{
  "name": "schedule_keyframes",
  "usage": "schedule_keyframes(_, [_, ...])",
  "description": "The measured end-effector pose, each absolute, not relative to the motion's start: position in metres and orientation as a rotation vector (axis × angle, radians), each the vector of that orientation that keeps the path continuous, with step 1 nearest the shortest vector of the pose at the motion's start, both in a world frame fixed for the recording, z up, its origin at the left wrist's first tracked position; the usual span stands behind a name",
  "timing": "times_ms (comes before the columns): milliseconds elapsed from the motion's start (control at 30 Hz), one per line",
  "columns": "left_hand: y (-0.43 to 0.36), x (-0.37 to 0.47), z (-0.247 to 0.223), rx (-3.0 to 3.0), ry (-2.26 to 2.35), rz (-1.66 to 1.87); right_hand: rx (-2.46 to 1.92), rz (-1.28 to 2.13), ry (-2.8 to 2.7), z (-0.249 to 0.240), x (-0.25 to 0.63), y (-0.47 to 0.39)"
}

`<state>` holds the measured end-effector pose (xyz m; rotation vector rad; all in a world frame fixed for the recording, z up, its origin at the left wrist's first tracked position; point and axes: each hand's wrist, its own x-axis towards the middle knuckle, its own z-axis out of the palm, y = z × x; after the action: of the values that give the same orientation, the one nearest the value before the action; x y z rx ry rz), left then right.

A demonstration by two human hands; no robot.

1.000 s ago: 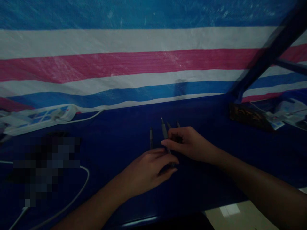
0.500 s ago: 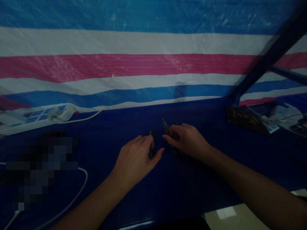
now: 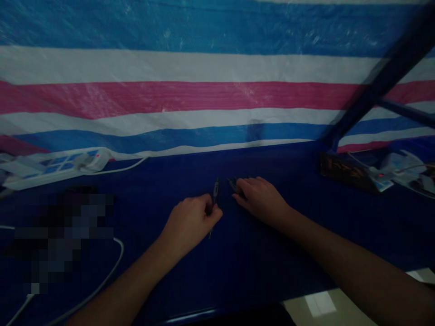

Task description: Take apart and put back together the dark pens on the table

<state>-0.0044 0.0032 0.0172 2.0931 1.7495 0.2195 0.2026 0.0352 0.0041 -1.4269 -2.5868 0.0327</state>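
Observation:
My left hand (image 3: 193,215) is closed around a slim dark pen (image 3: 215,189), thumb against fingers. The pen's upper end, with a pale mark, points away from me, and a thin tip shows below the hand. To its right, my right hand (image 3: 260,197) is closed low over the blue table, gripping dark pens (image 3: 232,184) whose pointed ends stick out past the fingers toward the upper left. Their number is unclear in the dim light, and the rest of them is hidden under the hand. A narrow gap separates the two hands.
A white power strip (image 3: 91,158) with a cable lies at the back left of the blue table (image 3: 190,280). Nearer is a blurred-out dark object (image 3: 68,231) with a white cord. A dark carved block (image 3: 346,174) and clutter sit at right. Striped sheeting hangs behind.
My left hand has closed its thumb in on the pen, and more of the pen's far end shows. My right hand has shifted slightly, and its pens show less. The view has tilted a little.

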Motion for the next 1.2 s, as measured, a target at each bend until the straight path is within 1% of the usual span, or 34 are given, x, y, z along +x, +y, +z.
schedule_keyframes(100, [0.003, -0.006, 0.014, 2.062, 1.589, 0.456, -1.348, 0.135, -2.482, 0.007, 0.206, 0.035])
schedule_keyframes(200, [-0.002, -0.007, 0.014, 2.058, 1.368, 0.601, -1.192, 0.469, -2.293, 0.014, 0.209, 0.028])
schedule_keyframes(333, [-0.013, -0.005, 0.016, 2.192, 1.09, 0.564, -1.063, 1.032, -1.978, 0.019, 0.209, 0.017])
schedule_keyframes(400, [-0.017, -0.003, 0.016, 2.24, 0.999, 0.531, -1.034, 1.23, -1.871, 0.019, 0.207, 0.014])
schedule_keyframes(500, [-0.019, 0.0, 0.015, 2.298, 0.973, 0.546, -0.929, 1.429, -1.782, 0.02, 0.205, 0.014])
schedule_keyframes(667, [-0.013, 0.001, 0.011, 2.537, 1.113, 0.63, -1.017, 1.567, -1.62, 0.022, 0.207, 0.016])
schedule_keyframes(800, [-0.009, 0.0, 0.007, 2.852, 1.133, 0.774, -1.017, 1.761, -1.651, 0.024, 0.209, 0.016])
schedule_keyframes(867, [-0.009, -0.001, 0.007, 2.896, 1.135, 0.802, -0.98, 1.797, -1.661, 0.025, 0.209, 0.015])
schedule_keyframes(933, [-0.011, -0.001, 0.008, 2.843, 1.138, 0.745, -0.951, 1.814, -1.655, 0.025, 0.21, 0.015])
schedule_keyframes(1033, [-0.018, -0.001, 0.011, 2.659, 1.089, 0.56, -0.899, 1.894, -1.664, 0.023, 0.213, 0.016])
schedule_keyframes(1100, [-0.022, -0.001, 0.014, 2.489, 1.025, 0.489, -0.839, 1.923, -1.735, 0.023, 0.217, 0.018])
schedule_keyframes(1200, [-0.023, -0.003, 0.017, 2.259, 0.952, 0.441, -0.773, 1.88, -1.91, 0.028, 0.223, 0.02])
